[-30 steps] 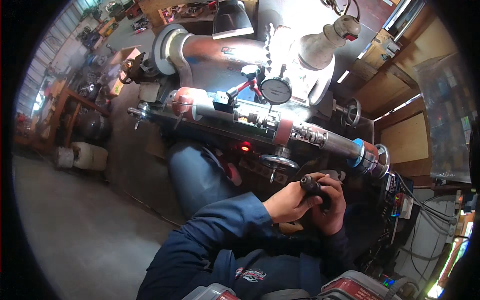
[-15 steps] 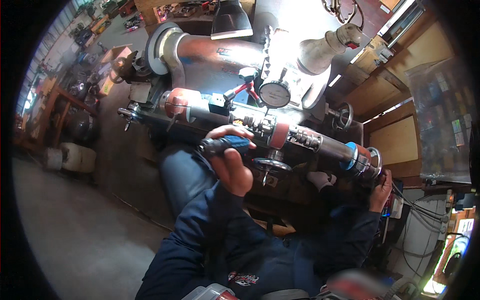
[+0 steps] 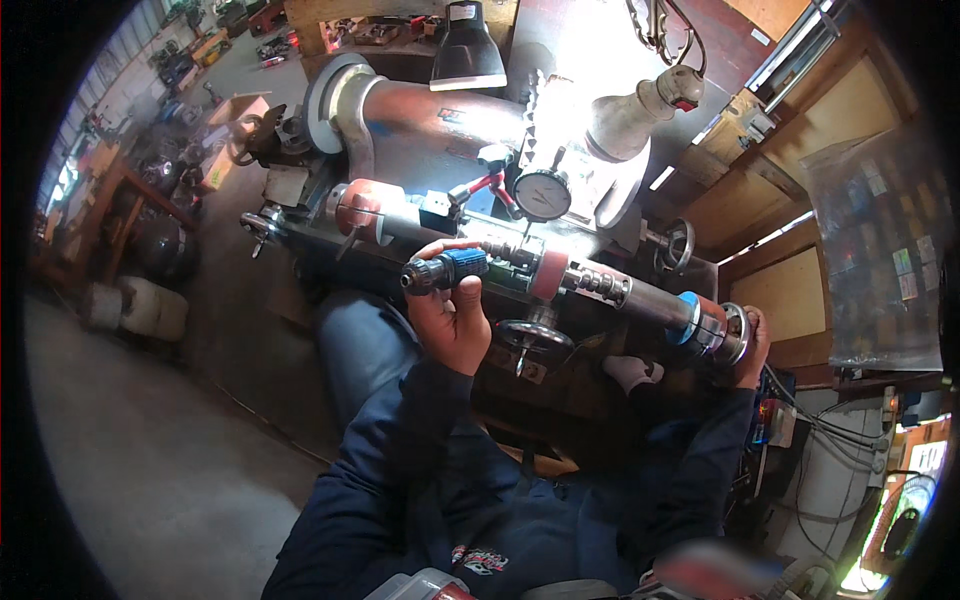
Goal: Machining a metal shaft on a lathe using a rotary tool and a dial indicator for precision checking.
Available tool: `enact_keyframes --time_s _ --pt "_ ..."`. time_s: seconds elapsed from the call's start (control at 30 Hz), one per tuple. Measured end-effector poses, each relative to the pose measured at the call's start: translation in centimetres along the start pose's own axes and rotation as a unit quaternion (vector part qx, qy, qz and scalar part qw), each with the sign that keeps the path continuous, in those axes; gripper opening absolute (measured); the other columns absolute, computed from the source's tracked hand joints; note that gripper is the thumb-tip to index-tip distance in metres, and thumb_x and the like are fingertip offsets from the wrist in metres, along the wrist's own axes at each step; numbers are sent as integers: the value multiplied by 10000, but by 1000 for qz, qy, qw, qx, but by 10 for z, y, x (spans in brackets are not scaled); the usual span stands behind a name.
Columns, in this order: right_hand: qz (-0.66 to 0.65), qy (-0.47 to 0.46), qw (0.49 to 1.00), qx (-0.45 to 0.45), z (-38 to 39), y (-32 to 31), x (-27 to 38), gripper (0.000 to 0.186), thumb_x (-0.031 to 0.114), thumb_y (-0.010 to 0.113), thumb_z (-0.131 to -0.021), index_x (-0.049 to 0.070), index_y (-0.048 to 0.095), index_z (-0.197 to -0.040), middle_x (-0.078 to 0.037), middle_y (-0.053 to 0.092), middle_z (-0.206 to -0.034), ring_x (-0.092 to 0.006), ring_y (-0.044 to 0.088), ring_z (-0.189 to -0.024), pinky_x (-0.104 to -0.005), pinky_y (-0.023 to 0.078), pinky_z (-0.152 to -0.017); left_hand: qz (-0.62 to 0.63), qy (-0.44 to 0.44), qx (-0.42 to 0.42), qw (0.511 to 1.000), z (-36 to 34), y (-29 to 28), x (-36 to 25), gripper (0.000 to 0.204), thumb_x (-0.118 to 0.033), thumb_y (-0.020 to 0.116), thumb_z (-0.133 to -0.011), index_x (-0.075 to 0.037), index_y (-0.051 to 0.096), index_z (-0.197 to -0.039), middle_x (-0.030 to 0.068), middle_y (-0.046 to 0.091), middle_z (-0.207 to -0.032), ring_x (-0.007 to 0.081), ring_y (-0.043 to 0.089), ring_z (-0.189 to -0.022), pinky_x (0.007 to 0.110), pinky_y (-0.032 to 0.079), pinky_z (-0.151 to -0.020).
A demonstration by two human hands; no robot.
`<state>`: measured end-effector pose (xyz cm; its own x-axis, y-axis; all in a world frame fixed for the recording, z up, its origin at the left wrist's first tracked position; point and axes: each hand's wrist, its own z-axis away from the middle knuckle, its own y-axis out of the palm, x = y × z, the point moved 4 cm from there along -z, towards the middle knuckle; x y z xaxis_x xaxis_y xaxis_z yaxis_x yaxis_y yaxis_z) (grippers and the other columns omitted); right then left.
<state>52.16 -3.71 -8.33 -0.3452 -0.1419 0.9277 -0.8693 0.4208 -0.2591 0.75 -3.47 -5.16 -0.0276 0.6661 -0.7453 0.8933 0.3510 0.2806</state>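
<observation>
My left hand (image 3: pixel 450 330) grips a blue and black drill-like tool (image 3: pixel 450 266), its tip pointing left, just in front of a horizontal metal shaft assembly (image 3: pixel 652 302). My right hand (image 3: pixel 754 349) is closed on the ring handwheel (image 3: pixel 738 333) at that assembly's right end, beside a blue-edged red collar (image 3: pixel 701 322). A dial gauge (image 3: pixel 542 194) on a red jointed arm (image 3: pixel 498 187) stands over the shaft, near a red middle block (image 3: pixel 549 273). Another red collar (image 3: pixel 363 210) sits at the left end, and a chrome handwheel (image 3: pixel 535 337) is below the middle.
A black lamp (image 3: pixel 468 50), a large rusty cylinder (image 3: pixel 440 115) and a cream housing (image 3: pixel 625 125) sit behind. Cluttered shelving (image 3: pixel 120 200) is at left. Wooden panels (image 3: pixel 780 280), a plastic sheet (image 3: pixel 870 250) and cables (image 3: pixel 830 430) are at right. My legs (image 3: pixel 360 340) are below the machine.
My hands were together around the tool at lower centre. My left hand has since moved up-left with it, turning it sideways, and my right hand has gone to the right-end handwheel.
</observation>
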Motion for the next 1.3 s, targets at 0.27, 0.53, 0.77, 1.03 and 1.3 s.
enact_keyframes --time_s 0.27,0.53,0.77,1.03,1.3 --pt "-35 72 996 26 -12 -4 -2 337 309 473 -1062 30 634 -1162 -36 654 -1041 -122 597 -927 -285 489 -849 19 16 24 999 -1 -1 13 476 -223 663 -968 -64 391 -1325 146 547 -1229 229 578 -1130 356 481 -970" --pt "192 -50 978 60 22 47 82 388 219 456 -995 8 600 -1287 -151 623 -1297 -280 564 -1216 -362 374 -1086 -72 -15 72 995 -3 3 17 385 -207 721 -925 -22 530 -1204 120 634 -1145 217 638 -1045 334 508 -915" --pt "178 -116 977 -4 37 55 87 362 167 476 -952 15 609 -1253 -148 625 -1279 -283 558 -1209 -381 377 -1082 -155 77 92 981 2 13 12 376 -195 738 -906 -19 543 -1175 150 663 -1122 268 654 -1045 379 508 -933" --pt "186 -190 963 -49 45 55 84 403 267 490 -981 11 587 -1277 -161 590 -1347 -289 536 -1262 -401 371 -1102 -207 126 137 960 -1 22 7 388 -165 761 -873 -31 546 -1167 153 664 -1115 302 655 -1021 396 511 -921" --pt "181 -192 963 -54 46 58 88 396 261 490 -979 15 592 -1271 -153 596 -1337 -293 536 -1250 -404 368 -1101 -252 141 152 945 -3 26 0 404 -97 766 -825 -28 552 -1160 157 672 -1073 342 643 -988 412 504 -898"
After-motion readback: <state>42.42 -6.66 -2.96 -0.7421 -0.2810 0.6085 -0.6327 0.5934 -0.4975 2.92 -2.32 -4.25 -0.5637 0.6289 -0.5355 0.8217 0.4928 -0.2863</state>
